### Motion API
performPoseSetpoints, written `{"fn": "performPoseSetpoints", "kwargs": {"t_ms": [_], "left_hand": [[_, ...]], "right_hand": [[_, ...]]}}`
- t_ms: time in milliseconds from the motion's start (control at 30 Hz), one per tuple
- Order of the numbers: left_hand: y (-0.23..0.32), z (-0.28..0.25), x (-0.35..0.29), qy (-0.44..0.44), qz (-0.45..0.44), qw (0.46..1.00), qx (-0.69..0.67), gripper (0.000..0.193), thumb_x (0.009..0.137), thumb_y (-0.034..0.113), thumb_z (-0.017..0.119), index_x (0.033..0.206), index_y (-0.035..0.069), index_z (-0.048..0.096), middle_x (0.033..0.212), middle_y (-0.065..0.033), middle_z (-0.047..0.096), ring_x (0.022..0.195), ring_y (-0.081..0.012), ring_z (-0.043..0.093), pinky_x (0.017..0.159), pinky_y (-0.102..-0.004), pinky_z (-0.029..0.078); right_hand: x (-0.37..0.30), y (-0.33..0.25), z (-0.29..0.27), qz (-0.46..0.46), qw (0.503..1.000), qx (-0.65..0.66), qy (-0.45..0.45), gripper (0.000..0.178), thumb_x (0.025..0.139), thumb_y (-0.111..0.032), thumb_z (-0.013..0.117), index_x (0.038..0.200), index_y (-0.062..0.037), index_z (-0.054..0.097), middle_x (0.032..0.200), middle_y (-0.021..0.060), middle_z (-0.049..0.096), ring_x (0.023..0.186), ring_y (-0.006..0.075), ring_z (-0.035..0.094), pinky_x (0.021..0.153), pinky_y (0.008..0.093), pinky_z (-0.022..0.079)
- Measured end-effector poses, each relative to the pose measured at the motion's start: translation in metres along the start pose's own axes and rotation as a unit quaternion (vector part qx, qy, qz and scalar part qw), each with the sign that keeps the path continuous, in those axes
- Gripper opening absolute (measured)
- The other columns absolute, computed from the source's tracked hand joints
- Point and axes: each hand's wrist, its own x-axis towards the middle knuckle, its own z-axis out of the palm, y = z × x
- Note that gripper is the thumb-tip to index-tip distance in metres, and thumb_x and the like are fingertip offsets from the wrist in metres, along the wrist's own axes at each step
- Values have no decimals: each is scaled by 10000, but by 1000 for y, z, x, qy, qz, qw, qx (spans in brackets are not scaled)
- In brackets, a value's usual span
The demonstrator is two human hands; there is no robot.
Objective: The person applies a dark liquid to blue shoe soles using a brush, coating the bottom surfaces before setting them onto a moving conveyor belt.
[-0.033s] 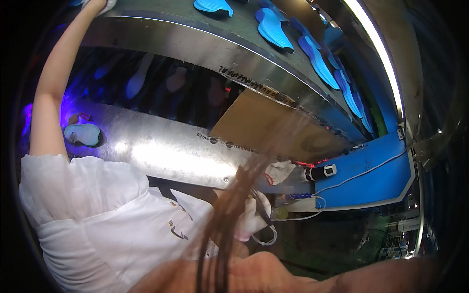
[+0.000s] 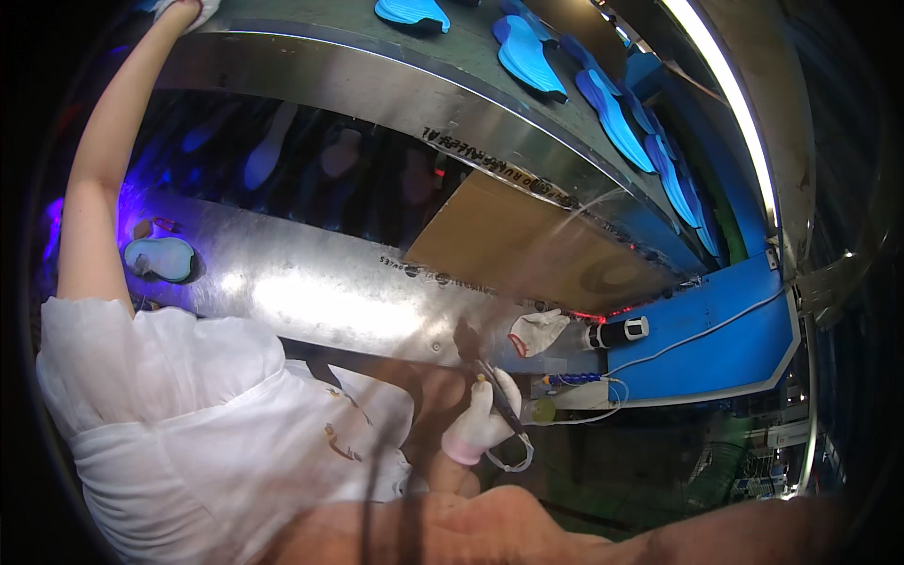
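Note:
My left arm reaches to the top left corner. The white-gloved left hand (image 2: 196,11) is cut off by the frame edge at the conveyor rim, its fingers out of sight. My right hand (image 2: 482,420), in a white glove with a pink cuff, is closed round a slim, dark-handled, brush-like tool (image 2: 508,407). A pale loop (image 2: 513,461) hangs below that grip. The tool's brownish tip is blurred behind loose hair strands. On the metal shelf at the left lies a pale teal sole-shaped piece (image 2: 160,258), apart from both hands.
Several blue sole-shaped pieces (image 2: 527,58) lie on the dark conveyor belt (image 2: 461,42). A brown board (image 2: 537,226) leans under its metal rim. A white cloth glove (image 2: 539,331) and a black-and-white cylinder (image 2: 617,332) sit on the metal shelf (image 2: 330,301), beside a blue panel (image 2: 706,330) with a white cable.
The hair strands have swung aside and thinned, showing more of my right glove and the tool. My left arm and the pieces around stay where they were.

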Motion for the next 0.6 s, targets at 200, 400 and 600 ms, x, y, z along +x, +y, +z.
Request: {"fn": "performPoseSetpoints", "kwargs": {"t_ms": [200,400,600], "left_hand": [[15,-14,23,-166,-87,981,46,425,957,257,567,1313,26,601,1209,-197,657,1053,-265,672,919,-375,552],[93,-41,-28,83,-141,877,-452,635,838,643,678,914,19,768,960,-172,751,843,-322,731,783,-479,589],[213,-111,-160,286,198,836,-425,192,824,-12,749,996,38,681,1031,-112,673,973,-268,654,861,-342,529]], "right_hand": [[-7,-1,1,32,999,-15,-9,283,848,33,616,1125,87,628,1023,146,672,904,207,651,832,310,532],[-9,17,-10,47,998,-18,24,232,938,-35,570,1134,81,613,1009,143,678,817,172,643,751,292,531],[0,17,-17,165,980,18,108,234,936,13,554,1157,79,589,1019,161,679,703,153,650,610,229,537]]}}
